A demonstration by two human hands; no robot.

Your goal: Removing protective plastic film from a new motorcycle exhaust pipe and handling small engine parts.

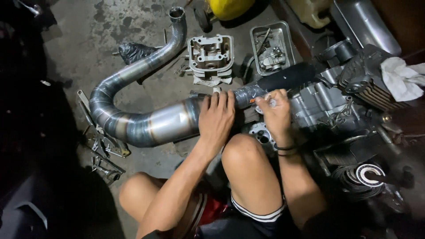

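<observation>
left hand (216, 118): flat on the fat belly of the pipe (146, 124), fingers spread over the top; pressing down, not gripping. looks like a steadying hold so the pipe doesn't roll.
right hand (275, 114): fingers pinched narrow on something small and pale at the pipe's thin end; can't tell what it is. wristbands on that arm.
pipe: lies on the floor (79, 48), curving from an open mouth (177, 13) at the top, round to the left, then back right across the person's front. the thin end runs into a black sleeve (287, 76) touching the engine (327, 106).
pipe support: the belly rests on the floor, the thin end is propped at the engine, so both hands work at the raised end.
knees: one knee (241, 152) is up between the arms, just below the pipe; the person squats close in.
cylinder head (210, 55): set upright on the floor just beyond the pipe, apart from it.
tray (271, 46): metal, holds small parts, beside the cylinder head; keeps loose bits together.
tools (104, 148): a scatter on the floor left of the pipe's bend.
rag (400, 77): white, draped on the engine's far right.
bag (133, 52): black, bunched, behind the pipe.
</observation>
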